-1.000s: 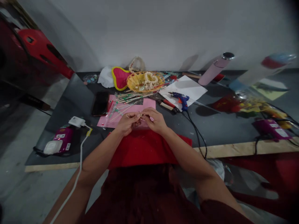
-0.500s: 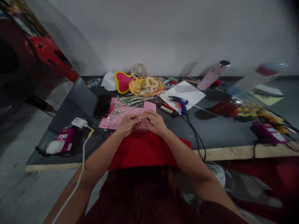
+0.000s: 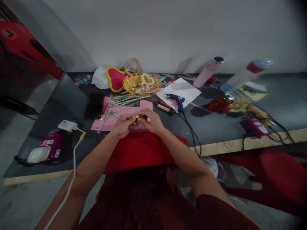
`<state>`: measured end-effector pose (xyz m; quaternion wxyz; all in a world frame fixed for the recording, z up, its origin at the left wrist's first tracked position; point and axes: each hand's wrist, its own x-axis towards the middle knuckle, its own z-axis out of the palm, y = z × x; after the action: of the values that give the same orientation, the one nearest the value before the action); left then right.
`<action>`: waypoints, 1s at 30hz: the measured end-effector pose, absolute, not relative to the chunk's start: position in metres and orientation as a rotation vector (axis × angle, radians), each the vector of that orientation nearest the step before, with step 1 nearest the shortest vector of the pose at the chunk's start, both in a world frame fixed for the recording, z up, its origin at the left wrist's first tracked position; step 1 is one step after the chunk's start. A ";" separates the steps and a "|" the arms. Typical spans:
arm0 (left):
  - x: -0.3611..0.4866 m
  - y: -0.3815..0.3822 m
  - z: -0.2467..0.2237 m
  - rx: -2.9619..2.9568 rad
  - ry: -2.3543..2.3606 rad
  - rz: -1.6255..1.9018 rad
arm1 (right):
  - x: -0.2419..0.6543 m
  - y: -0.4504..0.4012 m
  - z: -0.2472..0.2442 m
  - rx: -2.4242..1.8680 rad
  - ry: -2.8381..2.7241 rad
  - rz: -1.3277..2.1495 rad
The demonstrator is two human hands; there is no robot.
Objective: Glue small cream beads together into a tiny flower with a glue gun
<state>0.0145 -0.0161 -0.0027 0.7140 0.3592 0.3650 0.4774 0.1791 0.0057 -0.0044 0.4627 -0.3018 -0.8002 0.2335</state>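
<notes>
My left hand (image 3: 125, 125) pinches a small cream-coloured piece (image 3: 137, 117) between thumb and fingertips. Close on its right, my right hand (image 3: 152, 122) has its fingers curled at the other end of that piece, which is too small to make out well. Both hands are over the front edge of a pink sheet (image 3: 146, 104), with red cloth (image 3: 139, 150) just below them. Behind the hands lie thin sticks with green marks (image 3: 124, 99) and a yellow basket (image 3: 130, 83) holding a cream beaded string (image 3: 146, 83).
A blue glue gun (image 3: 177, 100) rests on white paper (image 3: 188, 89), its cable running off the front edge. A black phone (image 3: 94, 106) lies left of the pink sheet. Pink flask (image 3: 207, 73) and clear bottle (image 3: 247, 76) stand at the right. A white cable (image 3: 74, 159) crosses my left arm.
The view has shifted, so the table's things appear further left. My fingertips are slightly further apart, and more of the small cream piece shows between them.
</notes>
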 end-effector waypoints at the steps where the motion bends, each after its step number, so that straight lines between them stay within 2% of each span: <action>1: 0.014 -0.016 -0.003 0.817 0.827 1.058 | 0.180 0.006 -0.005 -0.744 -1.971 0.556; 8: 0.013 -0.014 0.000 0.913 0.946 1.108 | 0.186 0.009 -0.006 -0.775 -2.045 0.419; 30: 0.013 -0.014 -0.005 0.796 0.876 1.066 | 0.174 0.004 -0.009 -0.769 -2.000 0.423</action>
<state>0.0133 -0.0140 -0.0055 0.6991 0.3571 0.3933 0.4786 0.1742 0.0036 -0.0091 0.4609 -0.3124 -0.8127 0.1718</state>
